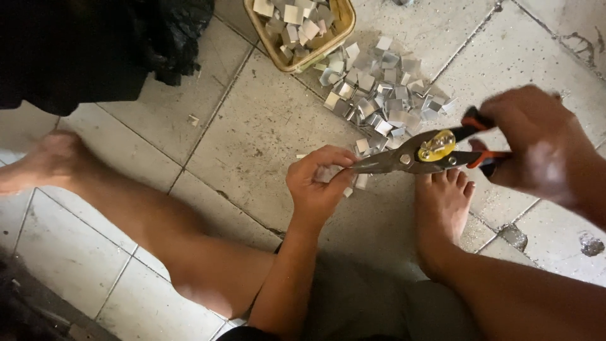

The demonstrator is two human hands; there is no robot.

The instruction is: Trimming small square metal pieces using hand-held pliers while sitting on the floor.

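No packages, labels, signs or screens show in this view

head view | steep downward | close over hands and tiled floor (265, 126)
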